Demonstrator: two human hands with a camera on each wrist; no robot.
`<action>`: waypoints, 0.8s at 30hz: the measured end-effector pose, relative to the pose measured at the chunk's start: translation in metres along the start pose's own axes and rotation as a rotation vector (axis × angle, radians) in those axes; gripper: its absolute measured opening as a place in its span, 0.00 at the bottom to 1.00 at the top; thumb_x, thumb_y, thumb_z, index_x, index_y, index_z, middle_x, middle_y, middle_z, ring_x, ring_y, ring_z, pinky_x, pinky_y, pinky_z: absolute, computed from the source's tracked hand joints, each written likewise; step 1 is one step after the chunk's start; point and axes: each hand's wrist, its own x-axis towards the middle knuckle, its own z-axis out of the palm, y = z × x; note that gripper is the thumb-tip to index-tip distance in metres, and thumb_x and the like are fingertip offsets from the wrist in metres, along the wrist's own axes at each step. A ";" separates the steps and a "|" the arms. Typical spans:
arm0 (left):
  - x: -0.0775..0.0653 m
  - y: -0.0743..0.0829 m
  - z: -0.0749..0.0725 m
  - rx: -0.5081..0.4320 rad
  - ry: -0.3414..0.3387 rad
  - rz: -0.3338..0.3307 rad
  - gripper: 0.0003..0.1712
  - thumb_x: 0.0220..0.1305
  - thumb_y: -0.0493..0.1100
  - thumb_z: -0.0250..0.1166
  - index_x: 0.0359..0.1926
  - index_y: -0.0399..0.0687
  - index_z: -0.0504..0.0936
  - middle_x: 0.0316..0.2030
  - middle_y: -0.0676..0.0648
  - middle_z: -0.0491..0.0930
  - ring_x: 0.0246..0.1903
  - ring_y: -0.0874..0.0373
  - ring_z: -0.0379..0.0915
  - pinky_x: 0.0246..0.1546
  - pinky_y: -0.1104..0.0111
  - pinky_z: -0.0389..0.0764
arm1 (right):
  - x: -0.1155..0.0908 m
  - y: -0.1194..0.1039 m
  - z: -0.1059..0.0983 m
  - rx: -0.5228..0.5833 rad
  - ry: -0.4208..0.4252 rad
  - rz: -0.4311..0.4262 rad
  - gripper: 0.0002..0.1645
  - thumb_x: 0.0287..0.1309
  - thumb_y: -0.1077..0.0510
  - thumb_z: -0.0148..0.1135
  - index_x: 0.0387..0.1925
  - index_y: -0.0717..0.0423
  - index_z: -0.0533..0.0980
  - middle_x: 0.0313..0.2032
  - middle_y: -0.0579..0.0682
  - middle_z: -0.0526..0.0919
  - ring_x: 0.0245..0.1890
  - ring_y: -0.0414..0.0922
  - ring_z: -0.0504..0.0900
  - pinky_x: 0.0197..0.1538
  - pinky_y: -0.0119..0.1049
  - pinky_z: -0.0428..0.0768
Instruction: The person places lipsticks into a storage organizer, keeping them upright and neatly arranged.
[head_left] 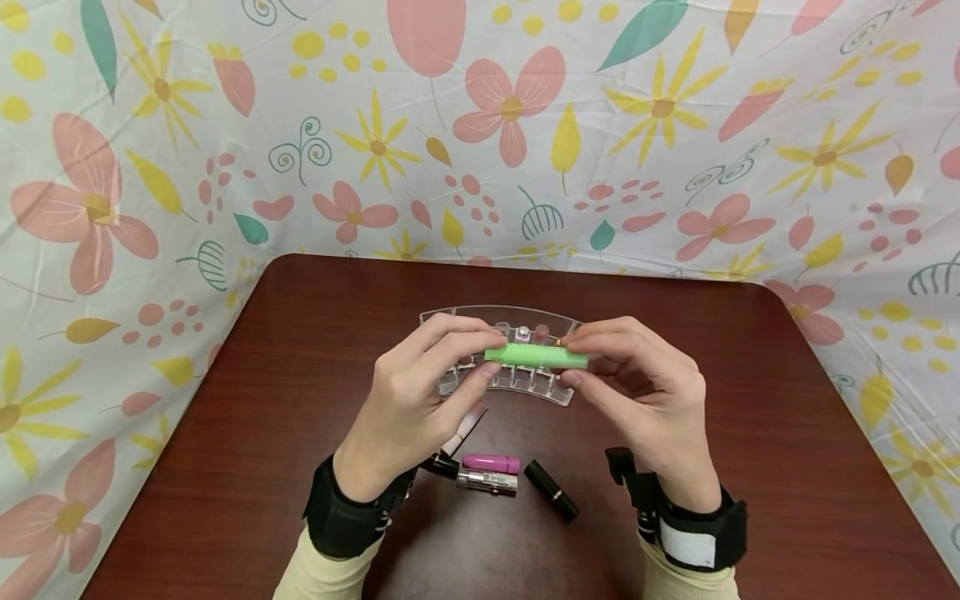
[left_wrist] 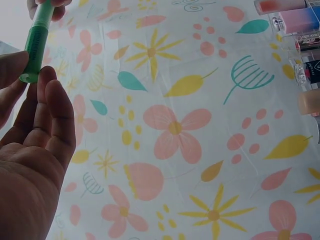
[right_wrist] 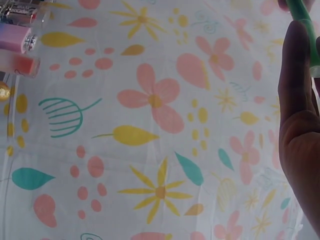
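Both hands hold a bright green lipstick-like tube level above the table, one at each end. My left hand pinches its left end between thumb and fingers. At the other end, the thumb and fingertips of my right hand grip the tube. The left wrist view shows the tube with a darker green section and a paler one. Behind and below it stands a clear compartment organizer, partly hidden by the hands, holding several cosmetics.
Loose on the brown table near me lie a magenta tube, a silver tube and a black tube. A pale pink tube and another black piece are partly covered by the left hand. A flowered cloth hangs behind.
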 end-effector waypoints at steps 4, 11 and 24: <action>-0.001 -0.002 0.000 0.000 -0.015 -0.012 0.12 0.63 0.33 0.71 0.47 0.40 0.85 0.44 0.45 0.83 0.45 0.57 0.82 0.41 0.73 0.81 | -0.001 0.002 -0.001 -0.021 0.002 0.007 0.19 0.42 0.84 0.70 0.41 0.75 0.81 0.42 0.56 0.86 0.36 0.40 0.83 0.32 0.23 0.79; -0.002 -0.004 0.001 -0.002 -0.031 -0.026 0.12 0.63 0.33 0.70 0.48 0.40 0.84 0.45 0.45 0.83 0.46 0.57 0.82 0.39 0.70 0.82 | -0.001 0.005 -0.001 -0.022 -0.005 0.023 0.20 0.42 0.84 0.70 0.41 0.75 0.81 0.42 0.58 0.86 0.35 0.39 0.83 0.32 0.24 0.80; -0.004 -0.006 0.002 0.010 -0.053 -0.046 0.12 0.65 0.35 0.69 0.49 0.41 0.84 0.46 0.45 0.83 0.46 0.58 0.82 0.40 0.69 0.82 | 0.000 0.007 -0.001 -0.010 -0.013 0.044 0.19 0.44 0.84 0.69 0.41 0.77 0.80 0.42 0.57 0.85 0.36 0.40 0.83 0.33 0.24 0.80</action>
